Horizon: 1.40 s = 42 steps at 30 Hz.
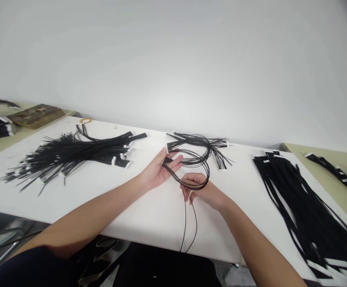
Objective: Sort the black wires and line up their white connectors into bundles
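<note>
Black wires form a loop between my two hands above the white table. My left hand is wrapped round their gathered end, next to a small white connector, with some fingers partly extended. At the lower part of the loop, my right hand has its fingers closed on the wires. Two thin wire ends hang down from it past the table's front edge. Just behind the hands lies another looped black wire bundle with white connectors and fanned ends.
A large pile of black cables lies on the white table at left. Long flat black cables with white connectors lie at right. A wooden board and an orange ring are at the back left. A wall stands behind.
</note>
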Each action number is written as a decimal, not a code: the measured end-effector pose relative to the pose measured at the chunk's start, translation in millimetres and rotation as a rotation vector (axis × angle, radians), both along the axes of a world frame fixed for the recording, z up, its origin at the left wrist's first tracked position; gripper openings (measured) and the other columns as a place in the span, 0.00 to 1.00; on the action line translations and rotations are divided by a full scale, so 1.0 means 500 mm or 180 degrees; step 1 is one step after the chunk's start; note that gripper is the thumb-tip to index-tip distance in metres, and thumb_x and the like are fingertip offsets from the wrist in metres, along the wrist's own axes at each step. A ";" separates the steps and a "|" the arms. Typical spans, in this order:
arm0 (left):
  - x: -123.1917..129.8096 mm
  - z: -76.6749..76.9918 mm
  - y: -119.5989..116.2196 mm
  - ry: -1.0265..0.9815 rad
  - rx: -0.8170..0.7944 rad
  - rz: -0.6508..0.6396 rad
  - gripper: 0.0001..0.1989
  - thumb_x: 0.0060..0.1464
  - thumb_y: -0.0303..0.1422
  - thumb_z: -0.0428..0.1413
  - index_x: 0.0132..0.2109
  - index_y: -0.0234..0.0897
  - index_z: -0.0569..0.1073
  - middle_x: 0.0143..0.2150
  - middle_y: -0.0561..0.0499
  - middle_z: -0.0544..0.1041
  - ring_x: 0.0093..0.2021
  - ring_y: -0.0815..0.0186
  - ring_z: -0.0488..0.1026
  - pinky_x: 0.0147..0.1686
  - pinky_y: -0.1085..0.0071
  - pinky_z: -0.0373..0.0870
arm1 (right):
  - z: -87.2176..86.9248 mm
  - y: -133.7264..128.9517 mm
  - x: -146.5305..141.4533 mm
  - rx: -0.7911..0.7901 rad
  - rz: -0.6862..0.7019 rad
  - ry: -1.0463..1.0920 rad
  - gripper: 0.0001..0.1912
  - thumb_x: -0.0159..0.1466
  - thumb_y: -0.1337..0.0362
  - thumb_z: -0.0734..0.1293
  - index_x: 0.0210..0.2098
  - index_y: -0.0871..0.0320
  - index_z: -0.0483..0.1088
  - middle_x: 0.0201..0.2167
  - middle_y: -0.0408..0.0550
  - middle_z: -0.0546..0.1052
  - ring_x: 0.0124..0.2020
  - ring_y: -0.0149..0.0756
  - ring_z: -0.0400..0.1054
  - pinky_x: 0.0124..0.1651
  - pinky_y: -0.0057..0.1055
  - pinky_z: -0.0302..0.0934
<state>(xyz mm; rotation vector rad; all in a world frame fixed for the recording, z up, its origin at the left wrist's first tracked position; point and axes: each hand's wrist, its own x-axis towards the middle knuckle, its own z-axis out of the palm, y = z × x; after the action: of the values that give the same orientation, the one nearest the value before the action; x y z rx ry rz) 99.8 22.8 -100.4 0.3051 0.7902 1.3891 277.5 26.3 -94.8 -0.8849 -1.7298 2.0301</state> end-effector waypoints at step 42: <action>-0.007 -0.016 0.001 0.0684 -0.0012 -0.0547 0.14 0.50 0.39 0.59 0.40 0.38 0.68 0.49 0.46 0.73 0.31 0.59 0.78 0.26 0.70 0.76 | 0.031 0.055 0.061 0.0258 -0.2964 0.1789 0.12 0.58 0.57 0.66 0.39 0.54 0.70 0.32 0.43 0.68 0.25 0.26 0.62 0.22 0.25 0.58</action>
<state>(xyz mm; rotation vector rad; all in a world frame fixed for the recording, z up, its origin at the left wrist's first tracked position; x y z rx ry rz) 96.3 23.5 -108.5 0.5140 0.9206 1.2057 308.0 53.9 -79.4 -0.7728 -0.8353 1.3636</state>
